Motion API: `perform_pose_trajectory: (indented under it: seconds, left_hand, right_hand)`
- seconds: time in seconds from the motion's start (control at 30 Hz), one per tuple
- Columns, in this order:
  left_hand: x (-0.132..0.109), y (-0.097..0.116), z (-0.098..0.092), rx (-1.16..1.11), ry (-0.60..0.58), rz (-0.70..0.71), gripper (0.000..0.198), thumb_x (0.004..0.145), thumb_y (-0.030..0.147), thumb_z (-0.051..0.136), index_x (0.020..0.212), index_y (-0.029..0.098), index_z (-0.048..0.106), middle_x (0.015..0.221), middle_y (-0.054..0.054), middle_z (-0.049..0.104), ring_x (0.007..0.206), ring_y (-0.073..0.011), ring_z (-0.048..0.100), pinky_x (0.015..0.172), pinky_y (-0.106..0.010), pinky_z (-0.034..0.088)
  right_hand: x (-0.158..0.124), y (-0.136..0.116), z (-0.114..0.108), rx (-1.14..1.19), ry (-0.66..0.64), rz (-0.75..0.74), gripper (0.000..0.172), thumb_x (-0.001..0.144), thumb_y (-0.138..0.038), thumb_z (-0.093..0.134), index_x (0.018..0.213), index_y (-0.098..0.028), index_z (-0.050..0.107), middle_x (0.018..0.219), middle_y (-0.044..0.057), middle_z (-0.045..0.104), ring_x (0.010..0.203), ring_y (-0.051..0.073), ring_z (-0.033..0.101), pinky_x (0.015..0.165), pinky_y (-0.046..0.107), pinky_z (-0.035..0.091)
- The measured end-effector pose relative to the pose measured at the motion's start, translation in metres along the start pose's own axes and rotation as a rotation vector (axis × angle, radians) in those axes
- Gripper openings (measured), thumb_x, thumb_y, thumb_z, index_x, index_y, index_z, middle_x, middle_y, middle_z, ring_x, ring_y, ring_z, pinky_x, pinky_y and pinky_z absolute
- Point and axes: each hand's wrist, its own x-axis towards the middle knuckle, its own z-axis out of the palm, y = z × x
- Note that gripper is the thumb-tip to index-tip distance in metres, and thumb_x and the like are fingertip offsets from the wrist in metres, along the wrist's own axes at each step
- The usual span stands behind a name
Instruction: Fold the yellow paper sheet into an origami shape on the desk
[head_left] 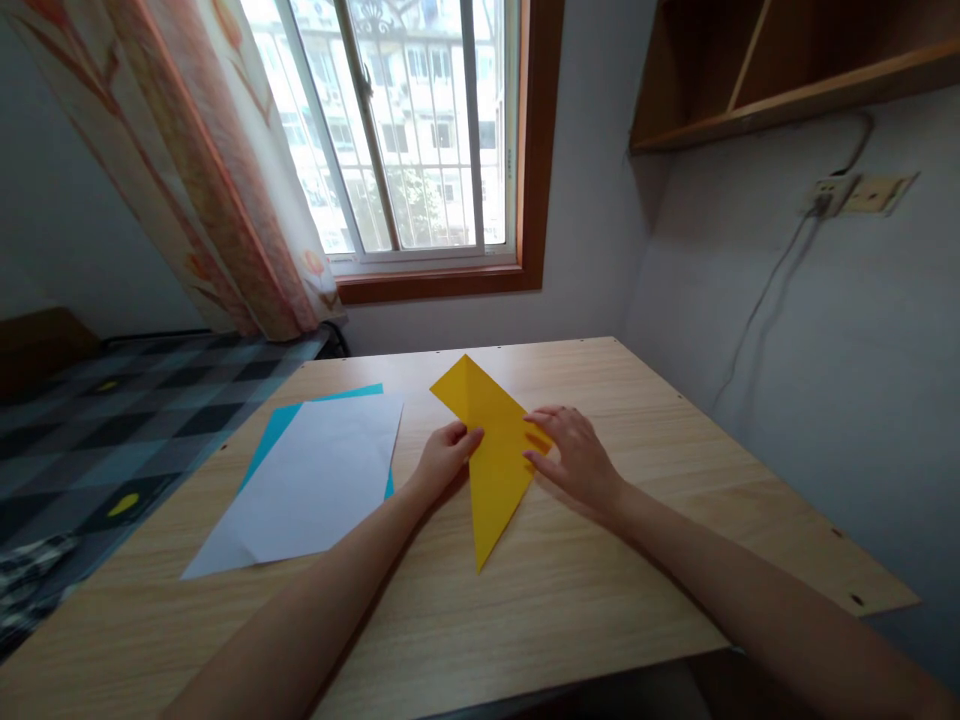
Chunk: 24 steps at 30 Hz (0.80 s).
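A sheet of yellow paper (499, 470) lies on the table, its left side folded in to a lengthwise crease and its long point facing me. The top left part is a single flap that sticks out to the left. My left hand (446, 450) is closed on the left edge, with the thumb on top of the paper and the other fingers curled beside it. At the right corner, my right hand (574, 455) rests with its thumb and fingers apart, their tips touching the paper. Part of that corner shows between the thumb and fingers.
Left of the yellow paper, a white sheet (322, 480) lies over a blue sheet (274, 440) on the wooden table (645, 610). A bed with a checked cover (150, 420) stands to the left. A window (420, 130) and curtain (217, 170) are behind.
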Motion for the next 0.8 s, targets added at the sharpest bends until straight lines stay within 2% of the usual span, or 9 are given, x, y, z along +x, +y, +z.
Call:
perform_pose_trajectory:
  seconds: [0.17, 0.3, 0.37, 0.47, 0.6, 0.67, 0.73, 0.8]
  left_hand:
    - [-0.003, 0.005, 0.004, -0.079, -0.091, -0.016, 0.036, 0.070, 0.045, 0.075, 0.082, 0.012, 0.069, 0.083, -0.008, 0.071, 0.075, -0.0206, 0.064, 0.070, -0.031, 0.050]
    - [-0.010, 0.010, 0.014, -0.240, -0.191, -0.023, 0.037, 0.071, 0.041, 0.076, 0.095, 0.013, 0.069, 0.101, -0.011, 0.071, 0.090, -0.0237, 0.065, 0.078, -0.034, 0.051]
    - [-0.015, 0.012, 0.020, -0.290, -0.214, -0.033, 0.038, 0.071, 0.040, 0.076, 0.097, 0.013, 0.069, 0.105, -0.013, 0.070, 0.096, -0.0261, 0.065, 0.081, -0.036, 0.052]
    - [-0.020, 0.016, 0.023, -0.298, -0.208, -0.045, 0.038, 0.071, 0.039, 0.076, 0.097, 0.013, 0.068, 0.102, -0.012, 0.071, 0.096, -0.0277, 0.065, 0.081, -0.038, 0.052]
    - [-0.020, 0.019, 0.021, -0.257, -0.148, -0.068, 0.036, 0.072, 0.039, 0.074, 0.098, 0.015, 0.067, 0.096, -0.010, 0.072, 0.086, -0.0258, 0.068, 0.076, -0.037, 0.053]
    - [-0.019, 0.019, 0.017, -0.249, -0.127, -0.086, 0.038, 0.073, 0.038, 0.072, 0.104, 0.016, 0.065, 0.095, -0.009, 0.072, 0.080, -0.0242, 0.069, 0.073, -0.037, 0.054]
    - [-0.016, 0.020, 0.013, -0.198, -0.101, -0.100, 0.046, 0.073, 0.035, 0.070, 0.114, 0.018, 0.060, 0.092, -0.007, 0.071, 0.075, -0.0220, 0.068, 0.069, -0.035, 0.054]
    - [-0.014, 0.019, 0.007, -0.035, -0.048, -0.104, 0.054, 0.074, 0.031, 0.067, 0.124, 0.019, 0.053, 0.081, -0.003, 0.069, 0.066, -0.0185, 0.066, 0.062, -0.031, 0.052]
  right_hand:
    - [-0.008, -0.015, 0.013, -0.008, -0.100, -0.010, 0.058, 0.077, -0.040, 0.071, 0.127, -0.020, 0.050, 0.137, 0.014, 0.049, 0.130, 0.030, 0.040, 0.109, 0.049, 0.031]
    - [-0.010, -0.013, 0.018, 0.045, -0.130, 0.042, 0.066, 0.074, -0.040, 0.072, 0.131, -0.020, 0.046, 0.137, 0.015, 0.049, 0.129, 0.031, 0.041, 0.109, 0.051, 0.030]
    - [-0.009, -0.012, 0.016, 0.074, -0.109, 0.067, 0.060, 0.078, -0.034, 0.068, 0.131, -0.020, 0.046, 0.134, 0.014, 0.052, 0.126, 0.030, 0.045, 0.107, 0.050, 0.032]
    - [-0.006, -0.012, 0.009, 0.122, -0.059, 0.124, 0.044, 0.082, -0.023, 0.060, 0.126, -0.021, 0.051, 0.125, 0.011, 0.060, 0.116, 0.027, 0.053, 0.102, 0.046, 0.038]
    - [0.001, -0.009, -0.009, 0.148, 0.017, 0.232, 0.018, 0.087, -0.019, 0.052, 0.099, -0.022, 0.064, 0.110, 0.008, 0.068, 0.103, 0.023, 0.060, 0.094, 0.038, 0.043]
    - [0.005, -0.002, -0.017, 0.142, 0.056, 0.295, 0.014, 0.087, -0.022, 0.052, 0.091, -0.020, 0.064, 0.099, 0.008, 0.070, 0.096, 0.023, 0.062, 0.087, 0.036, 0.046]
    - [0.008, 0.008, -0.021, 0.211, 0.013, 0.387, 0.014, 0.086, -0.026, 0.052, 0.081, -0.020, 0.063, 0.083, 0.006, 0.069, 0.081, 0.022, 0.064, 0.075, 0.033, 0.048]
    - [0.010, 0.019, -0.020, 0.396, 0.014, 0.471, 0.010, 0.082, -0.024, 0.055, 0.087, -0.019, 0.063, 0.088, 0.005, 0.070, 0.082, 0.021, 0.065, 0.072, 0.030, 0.049]
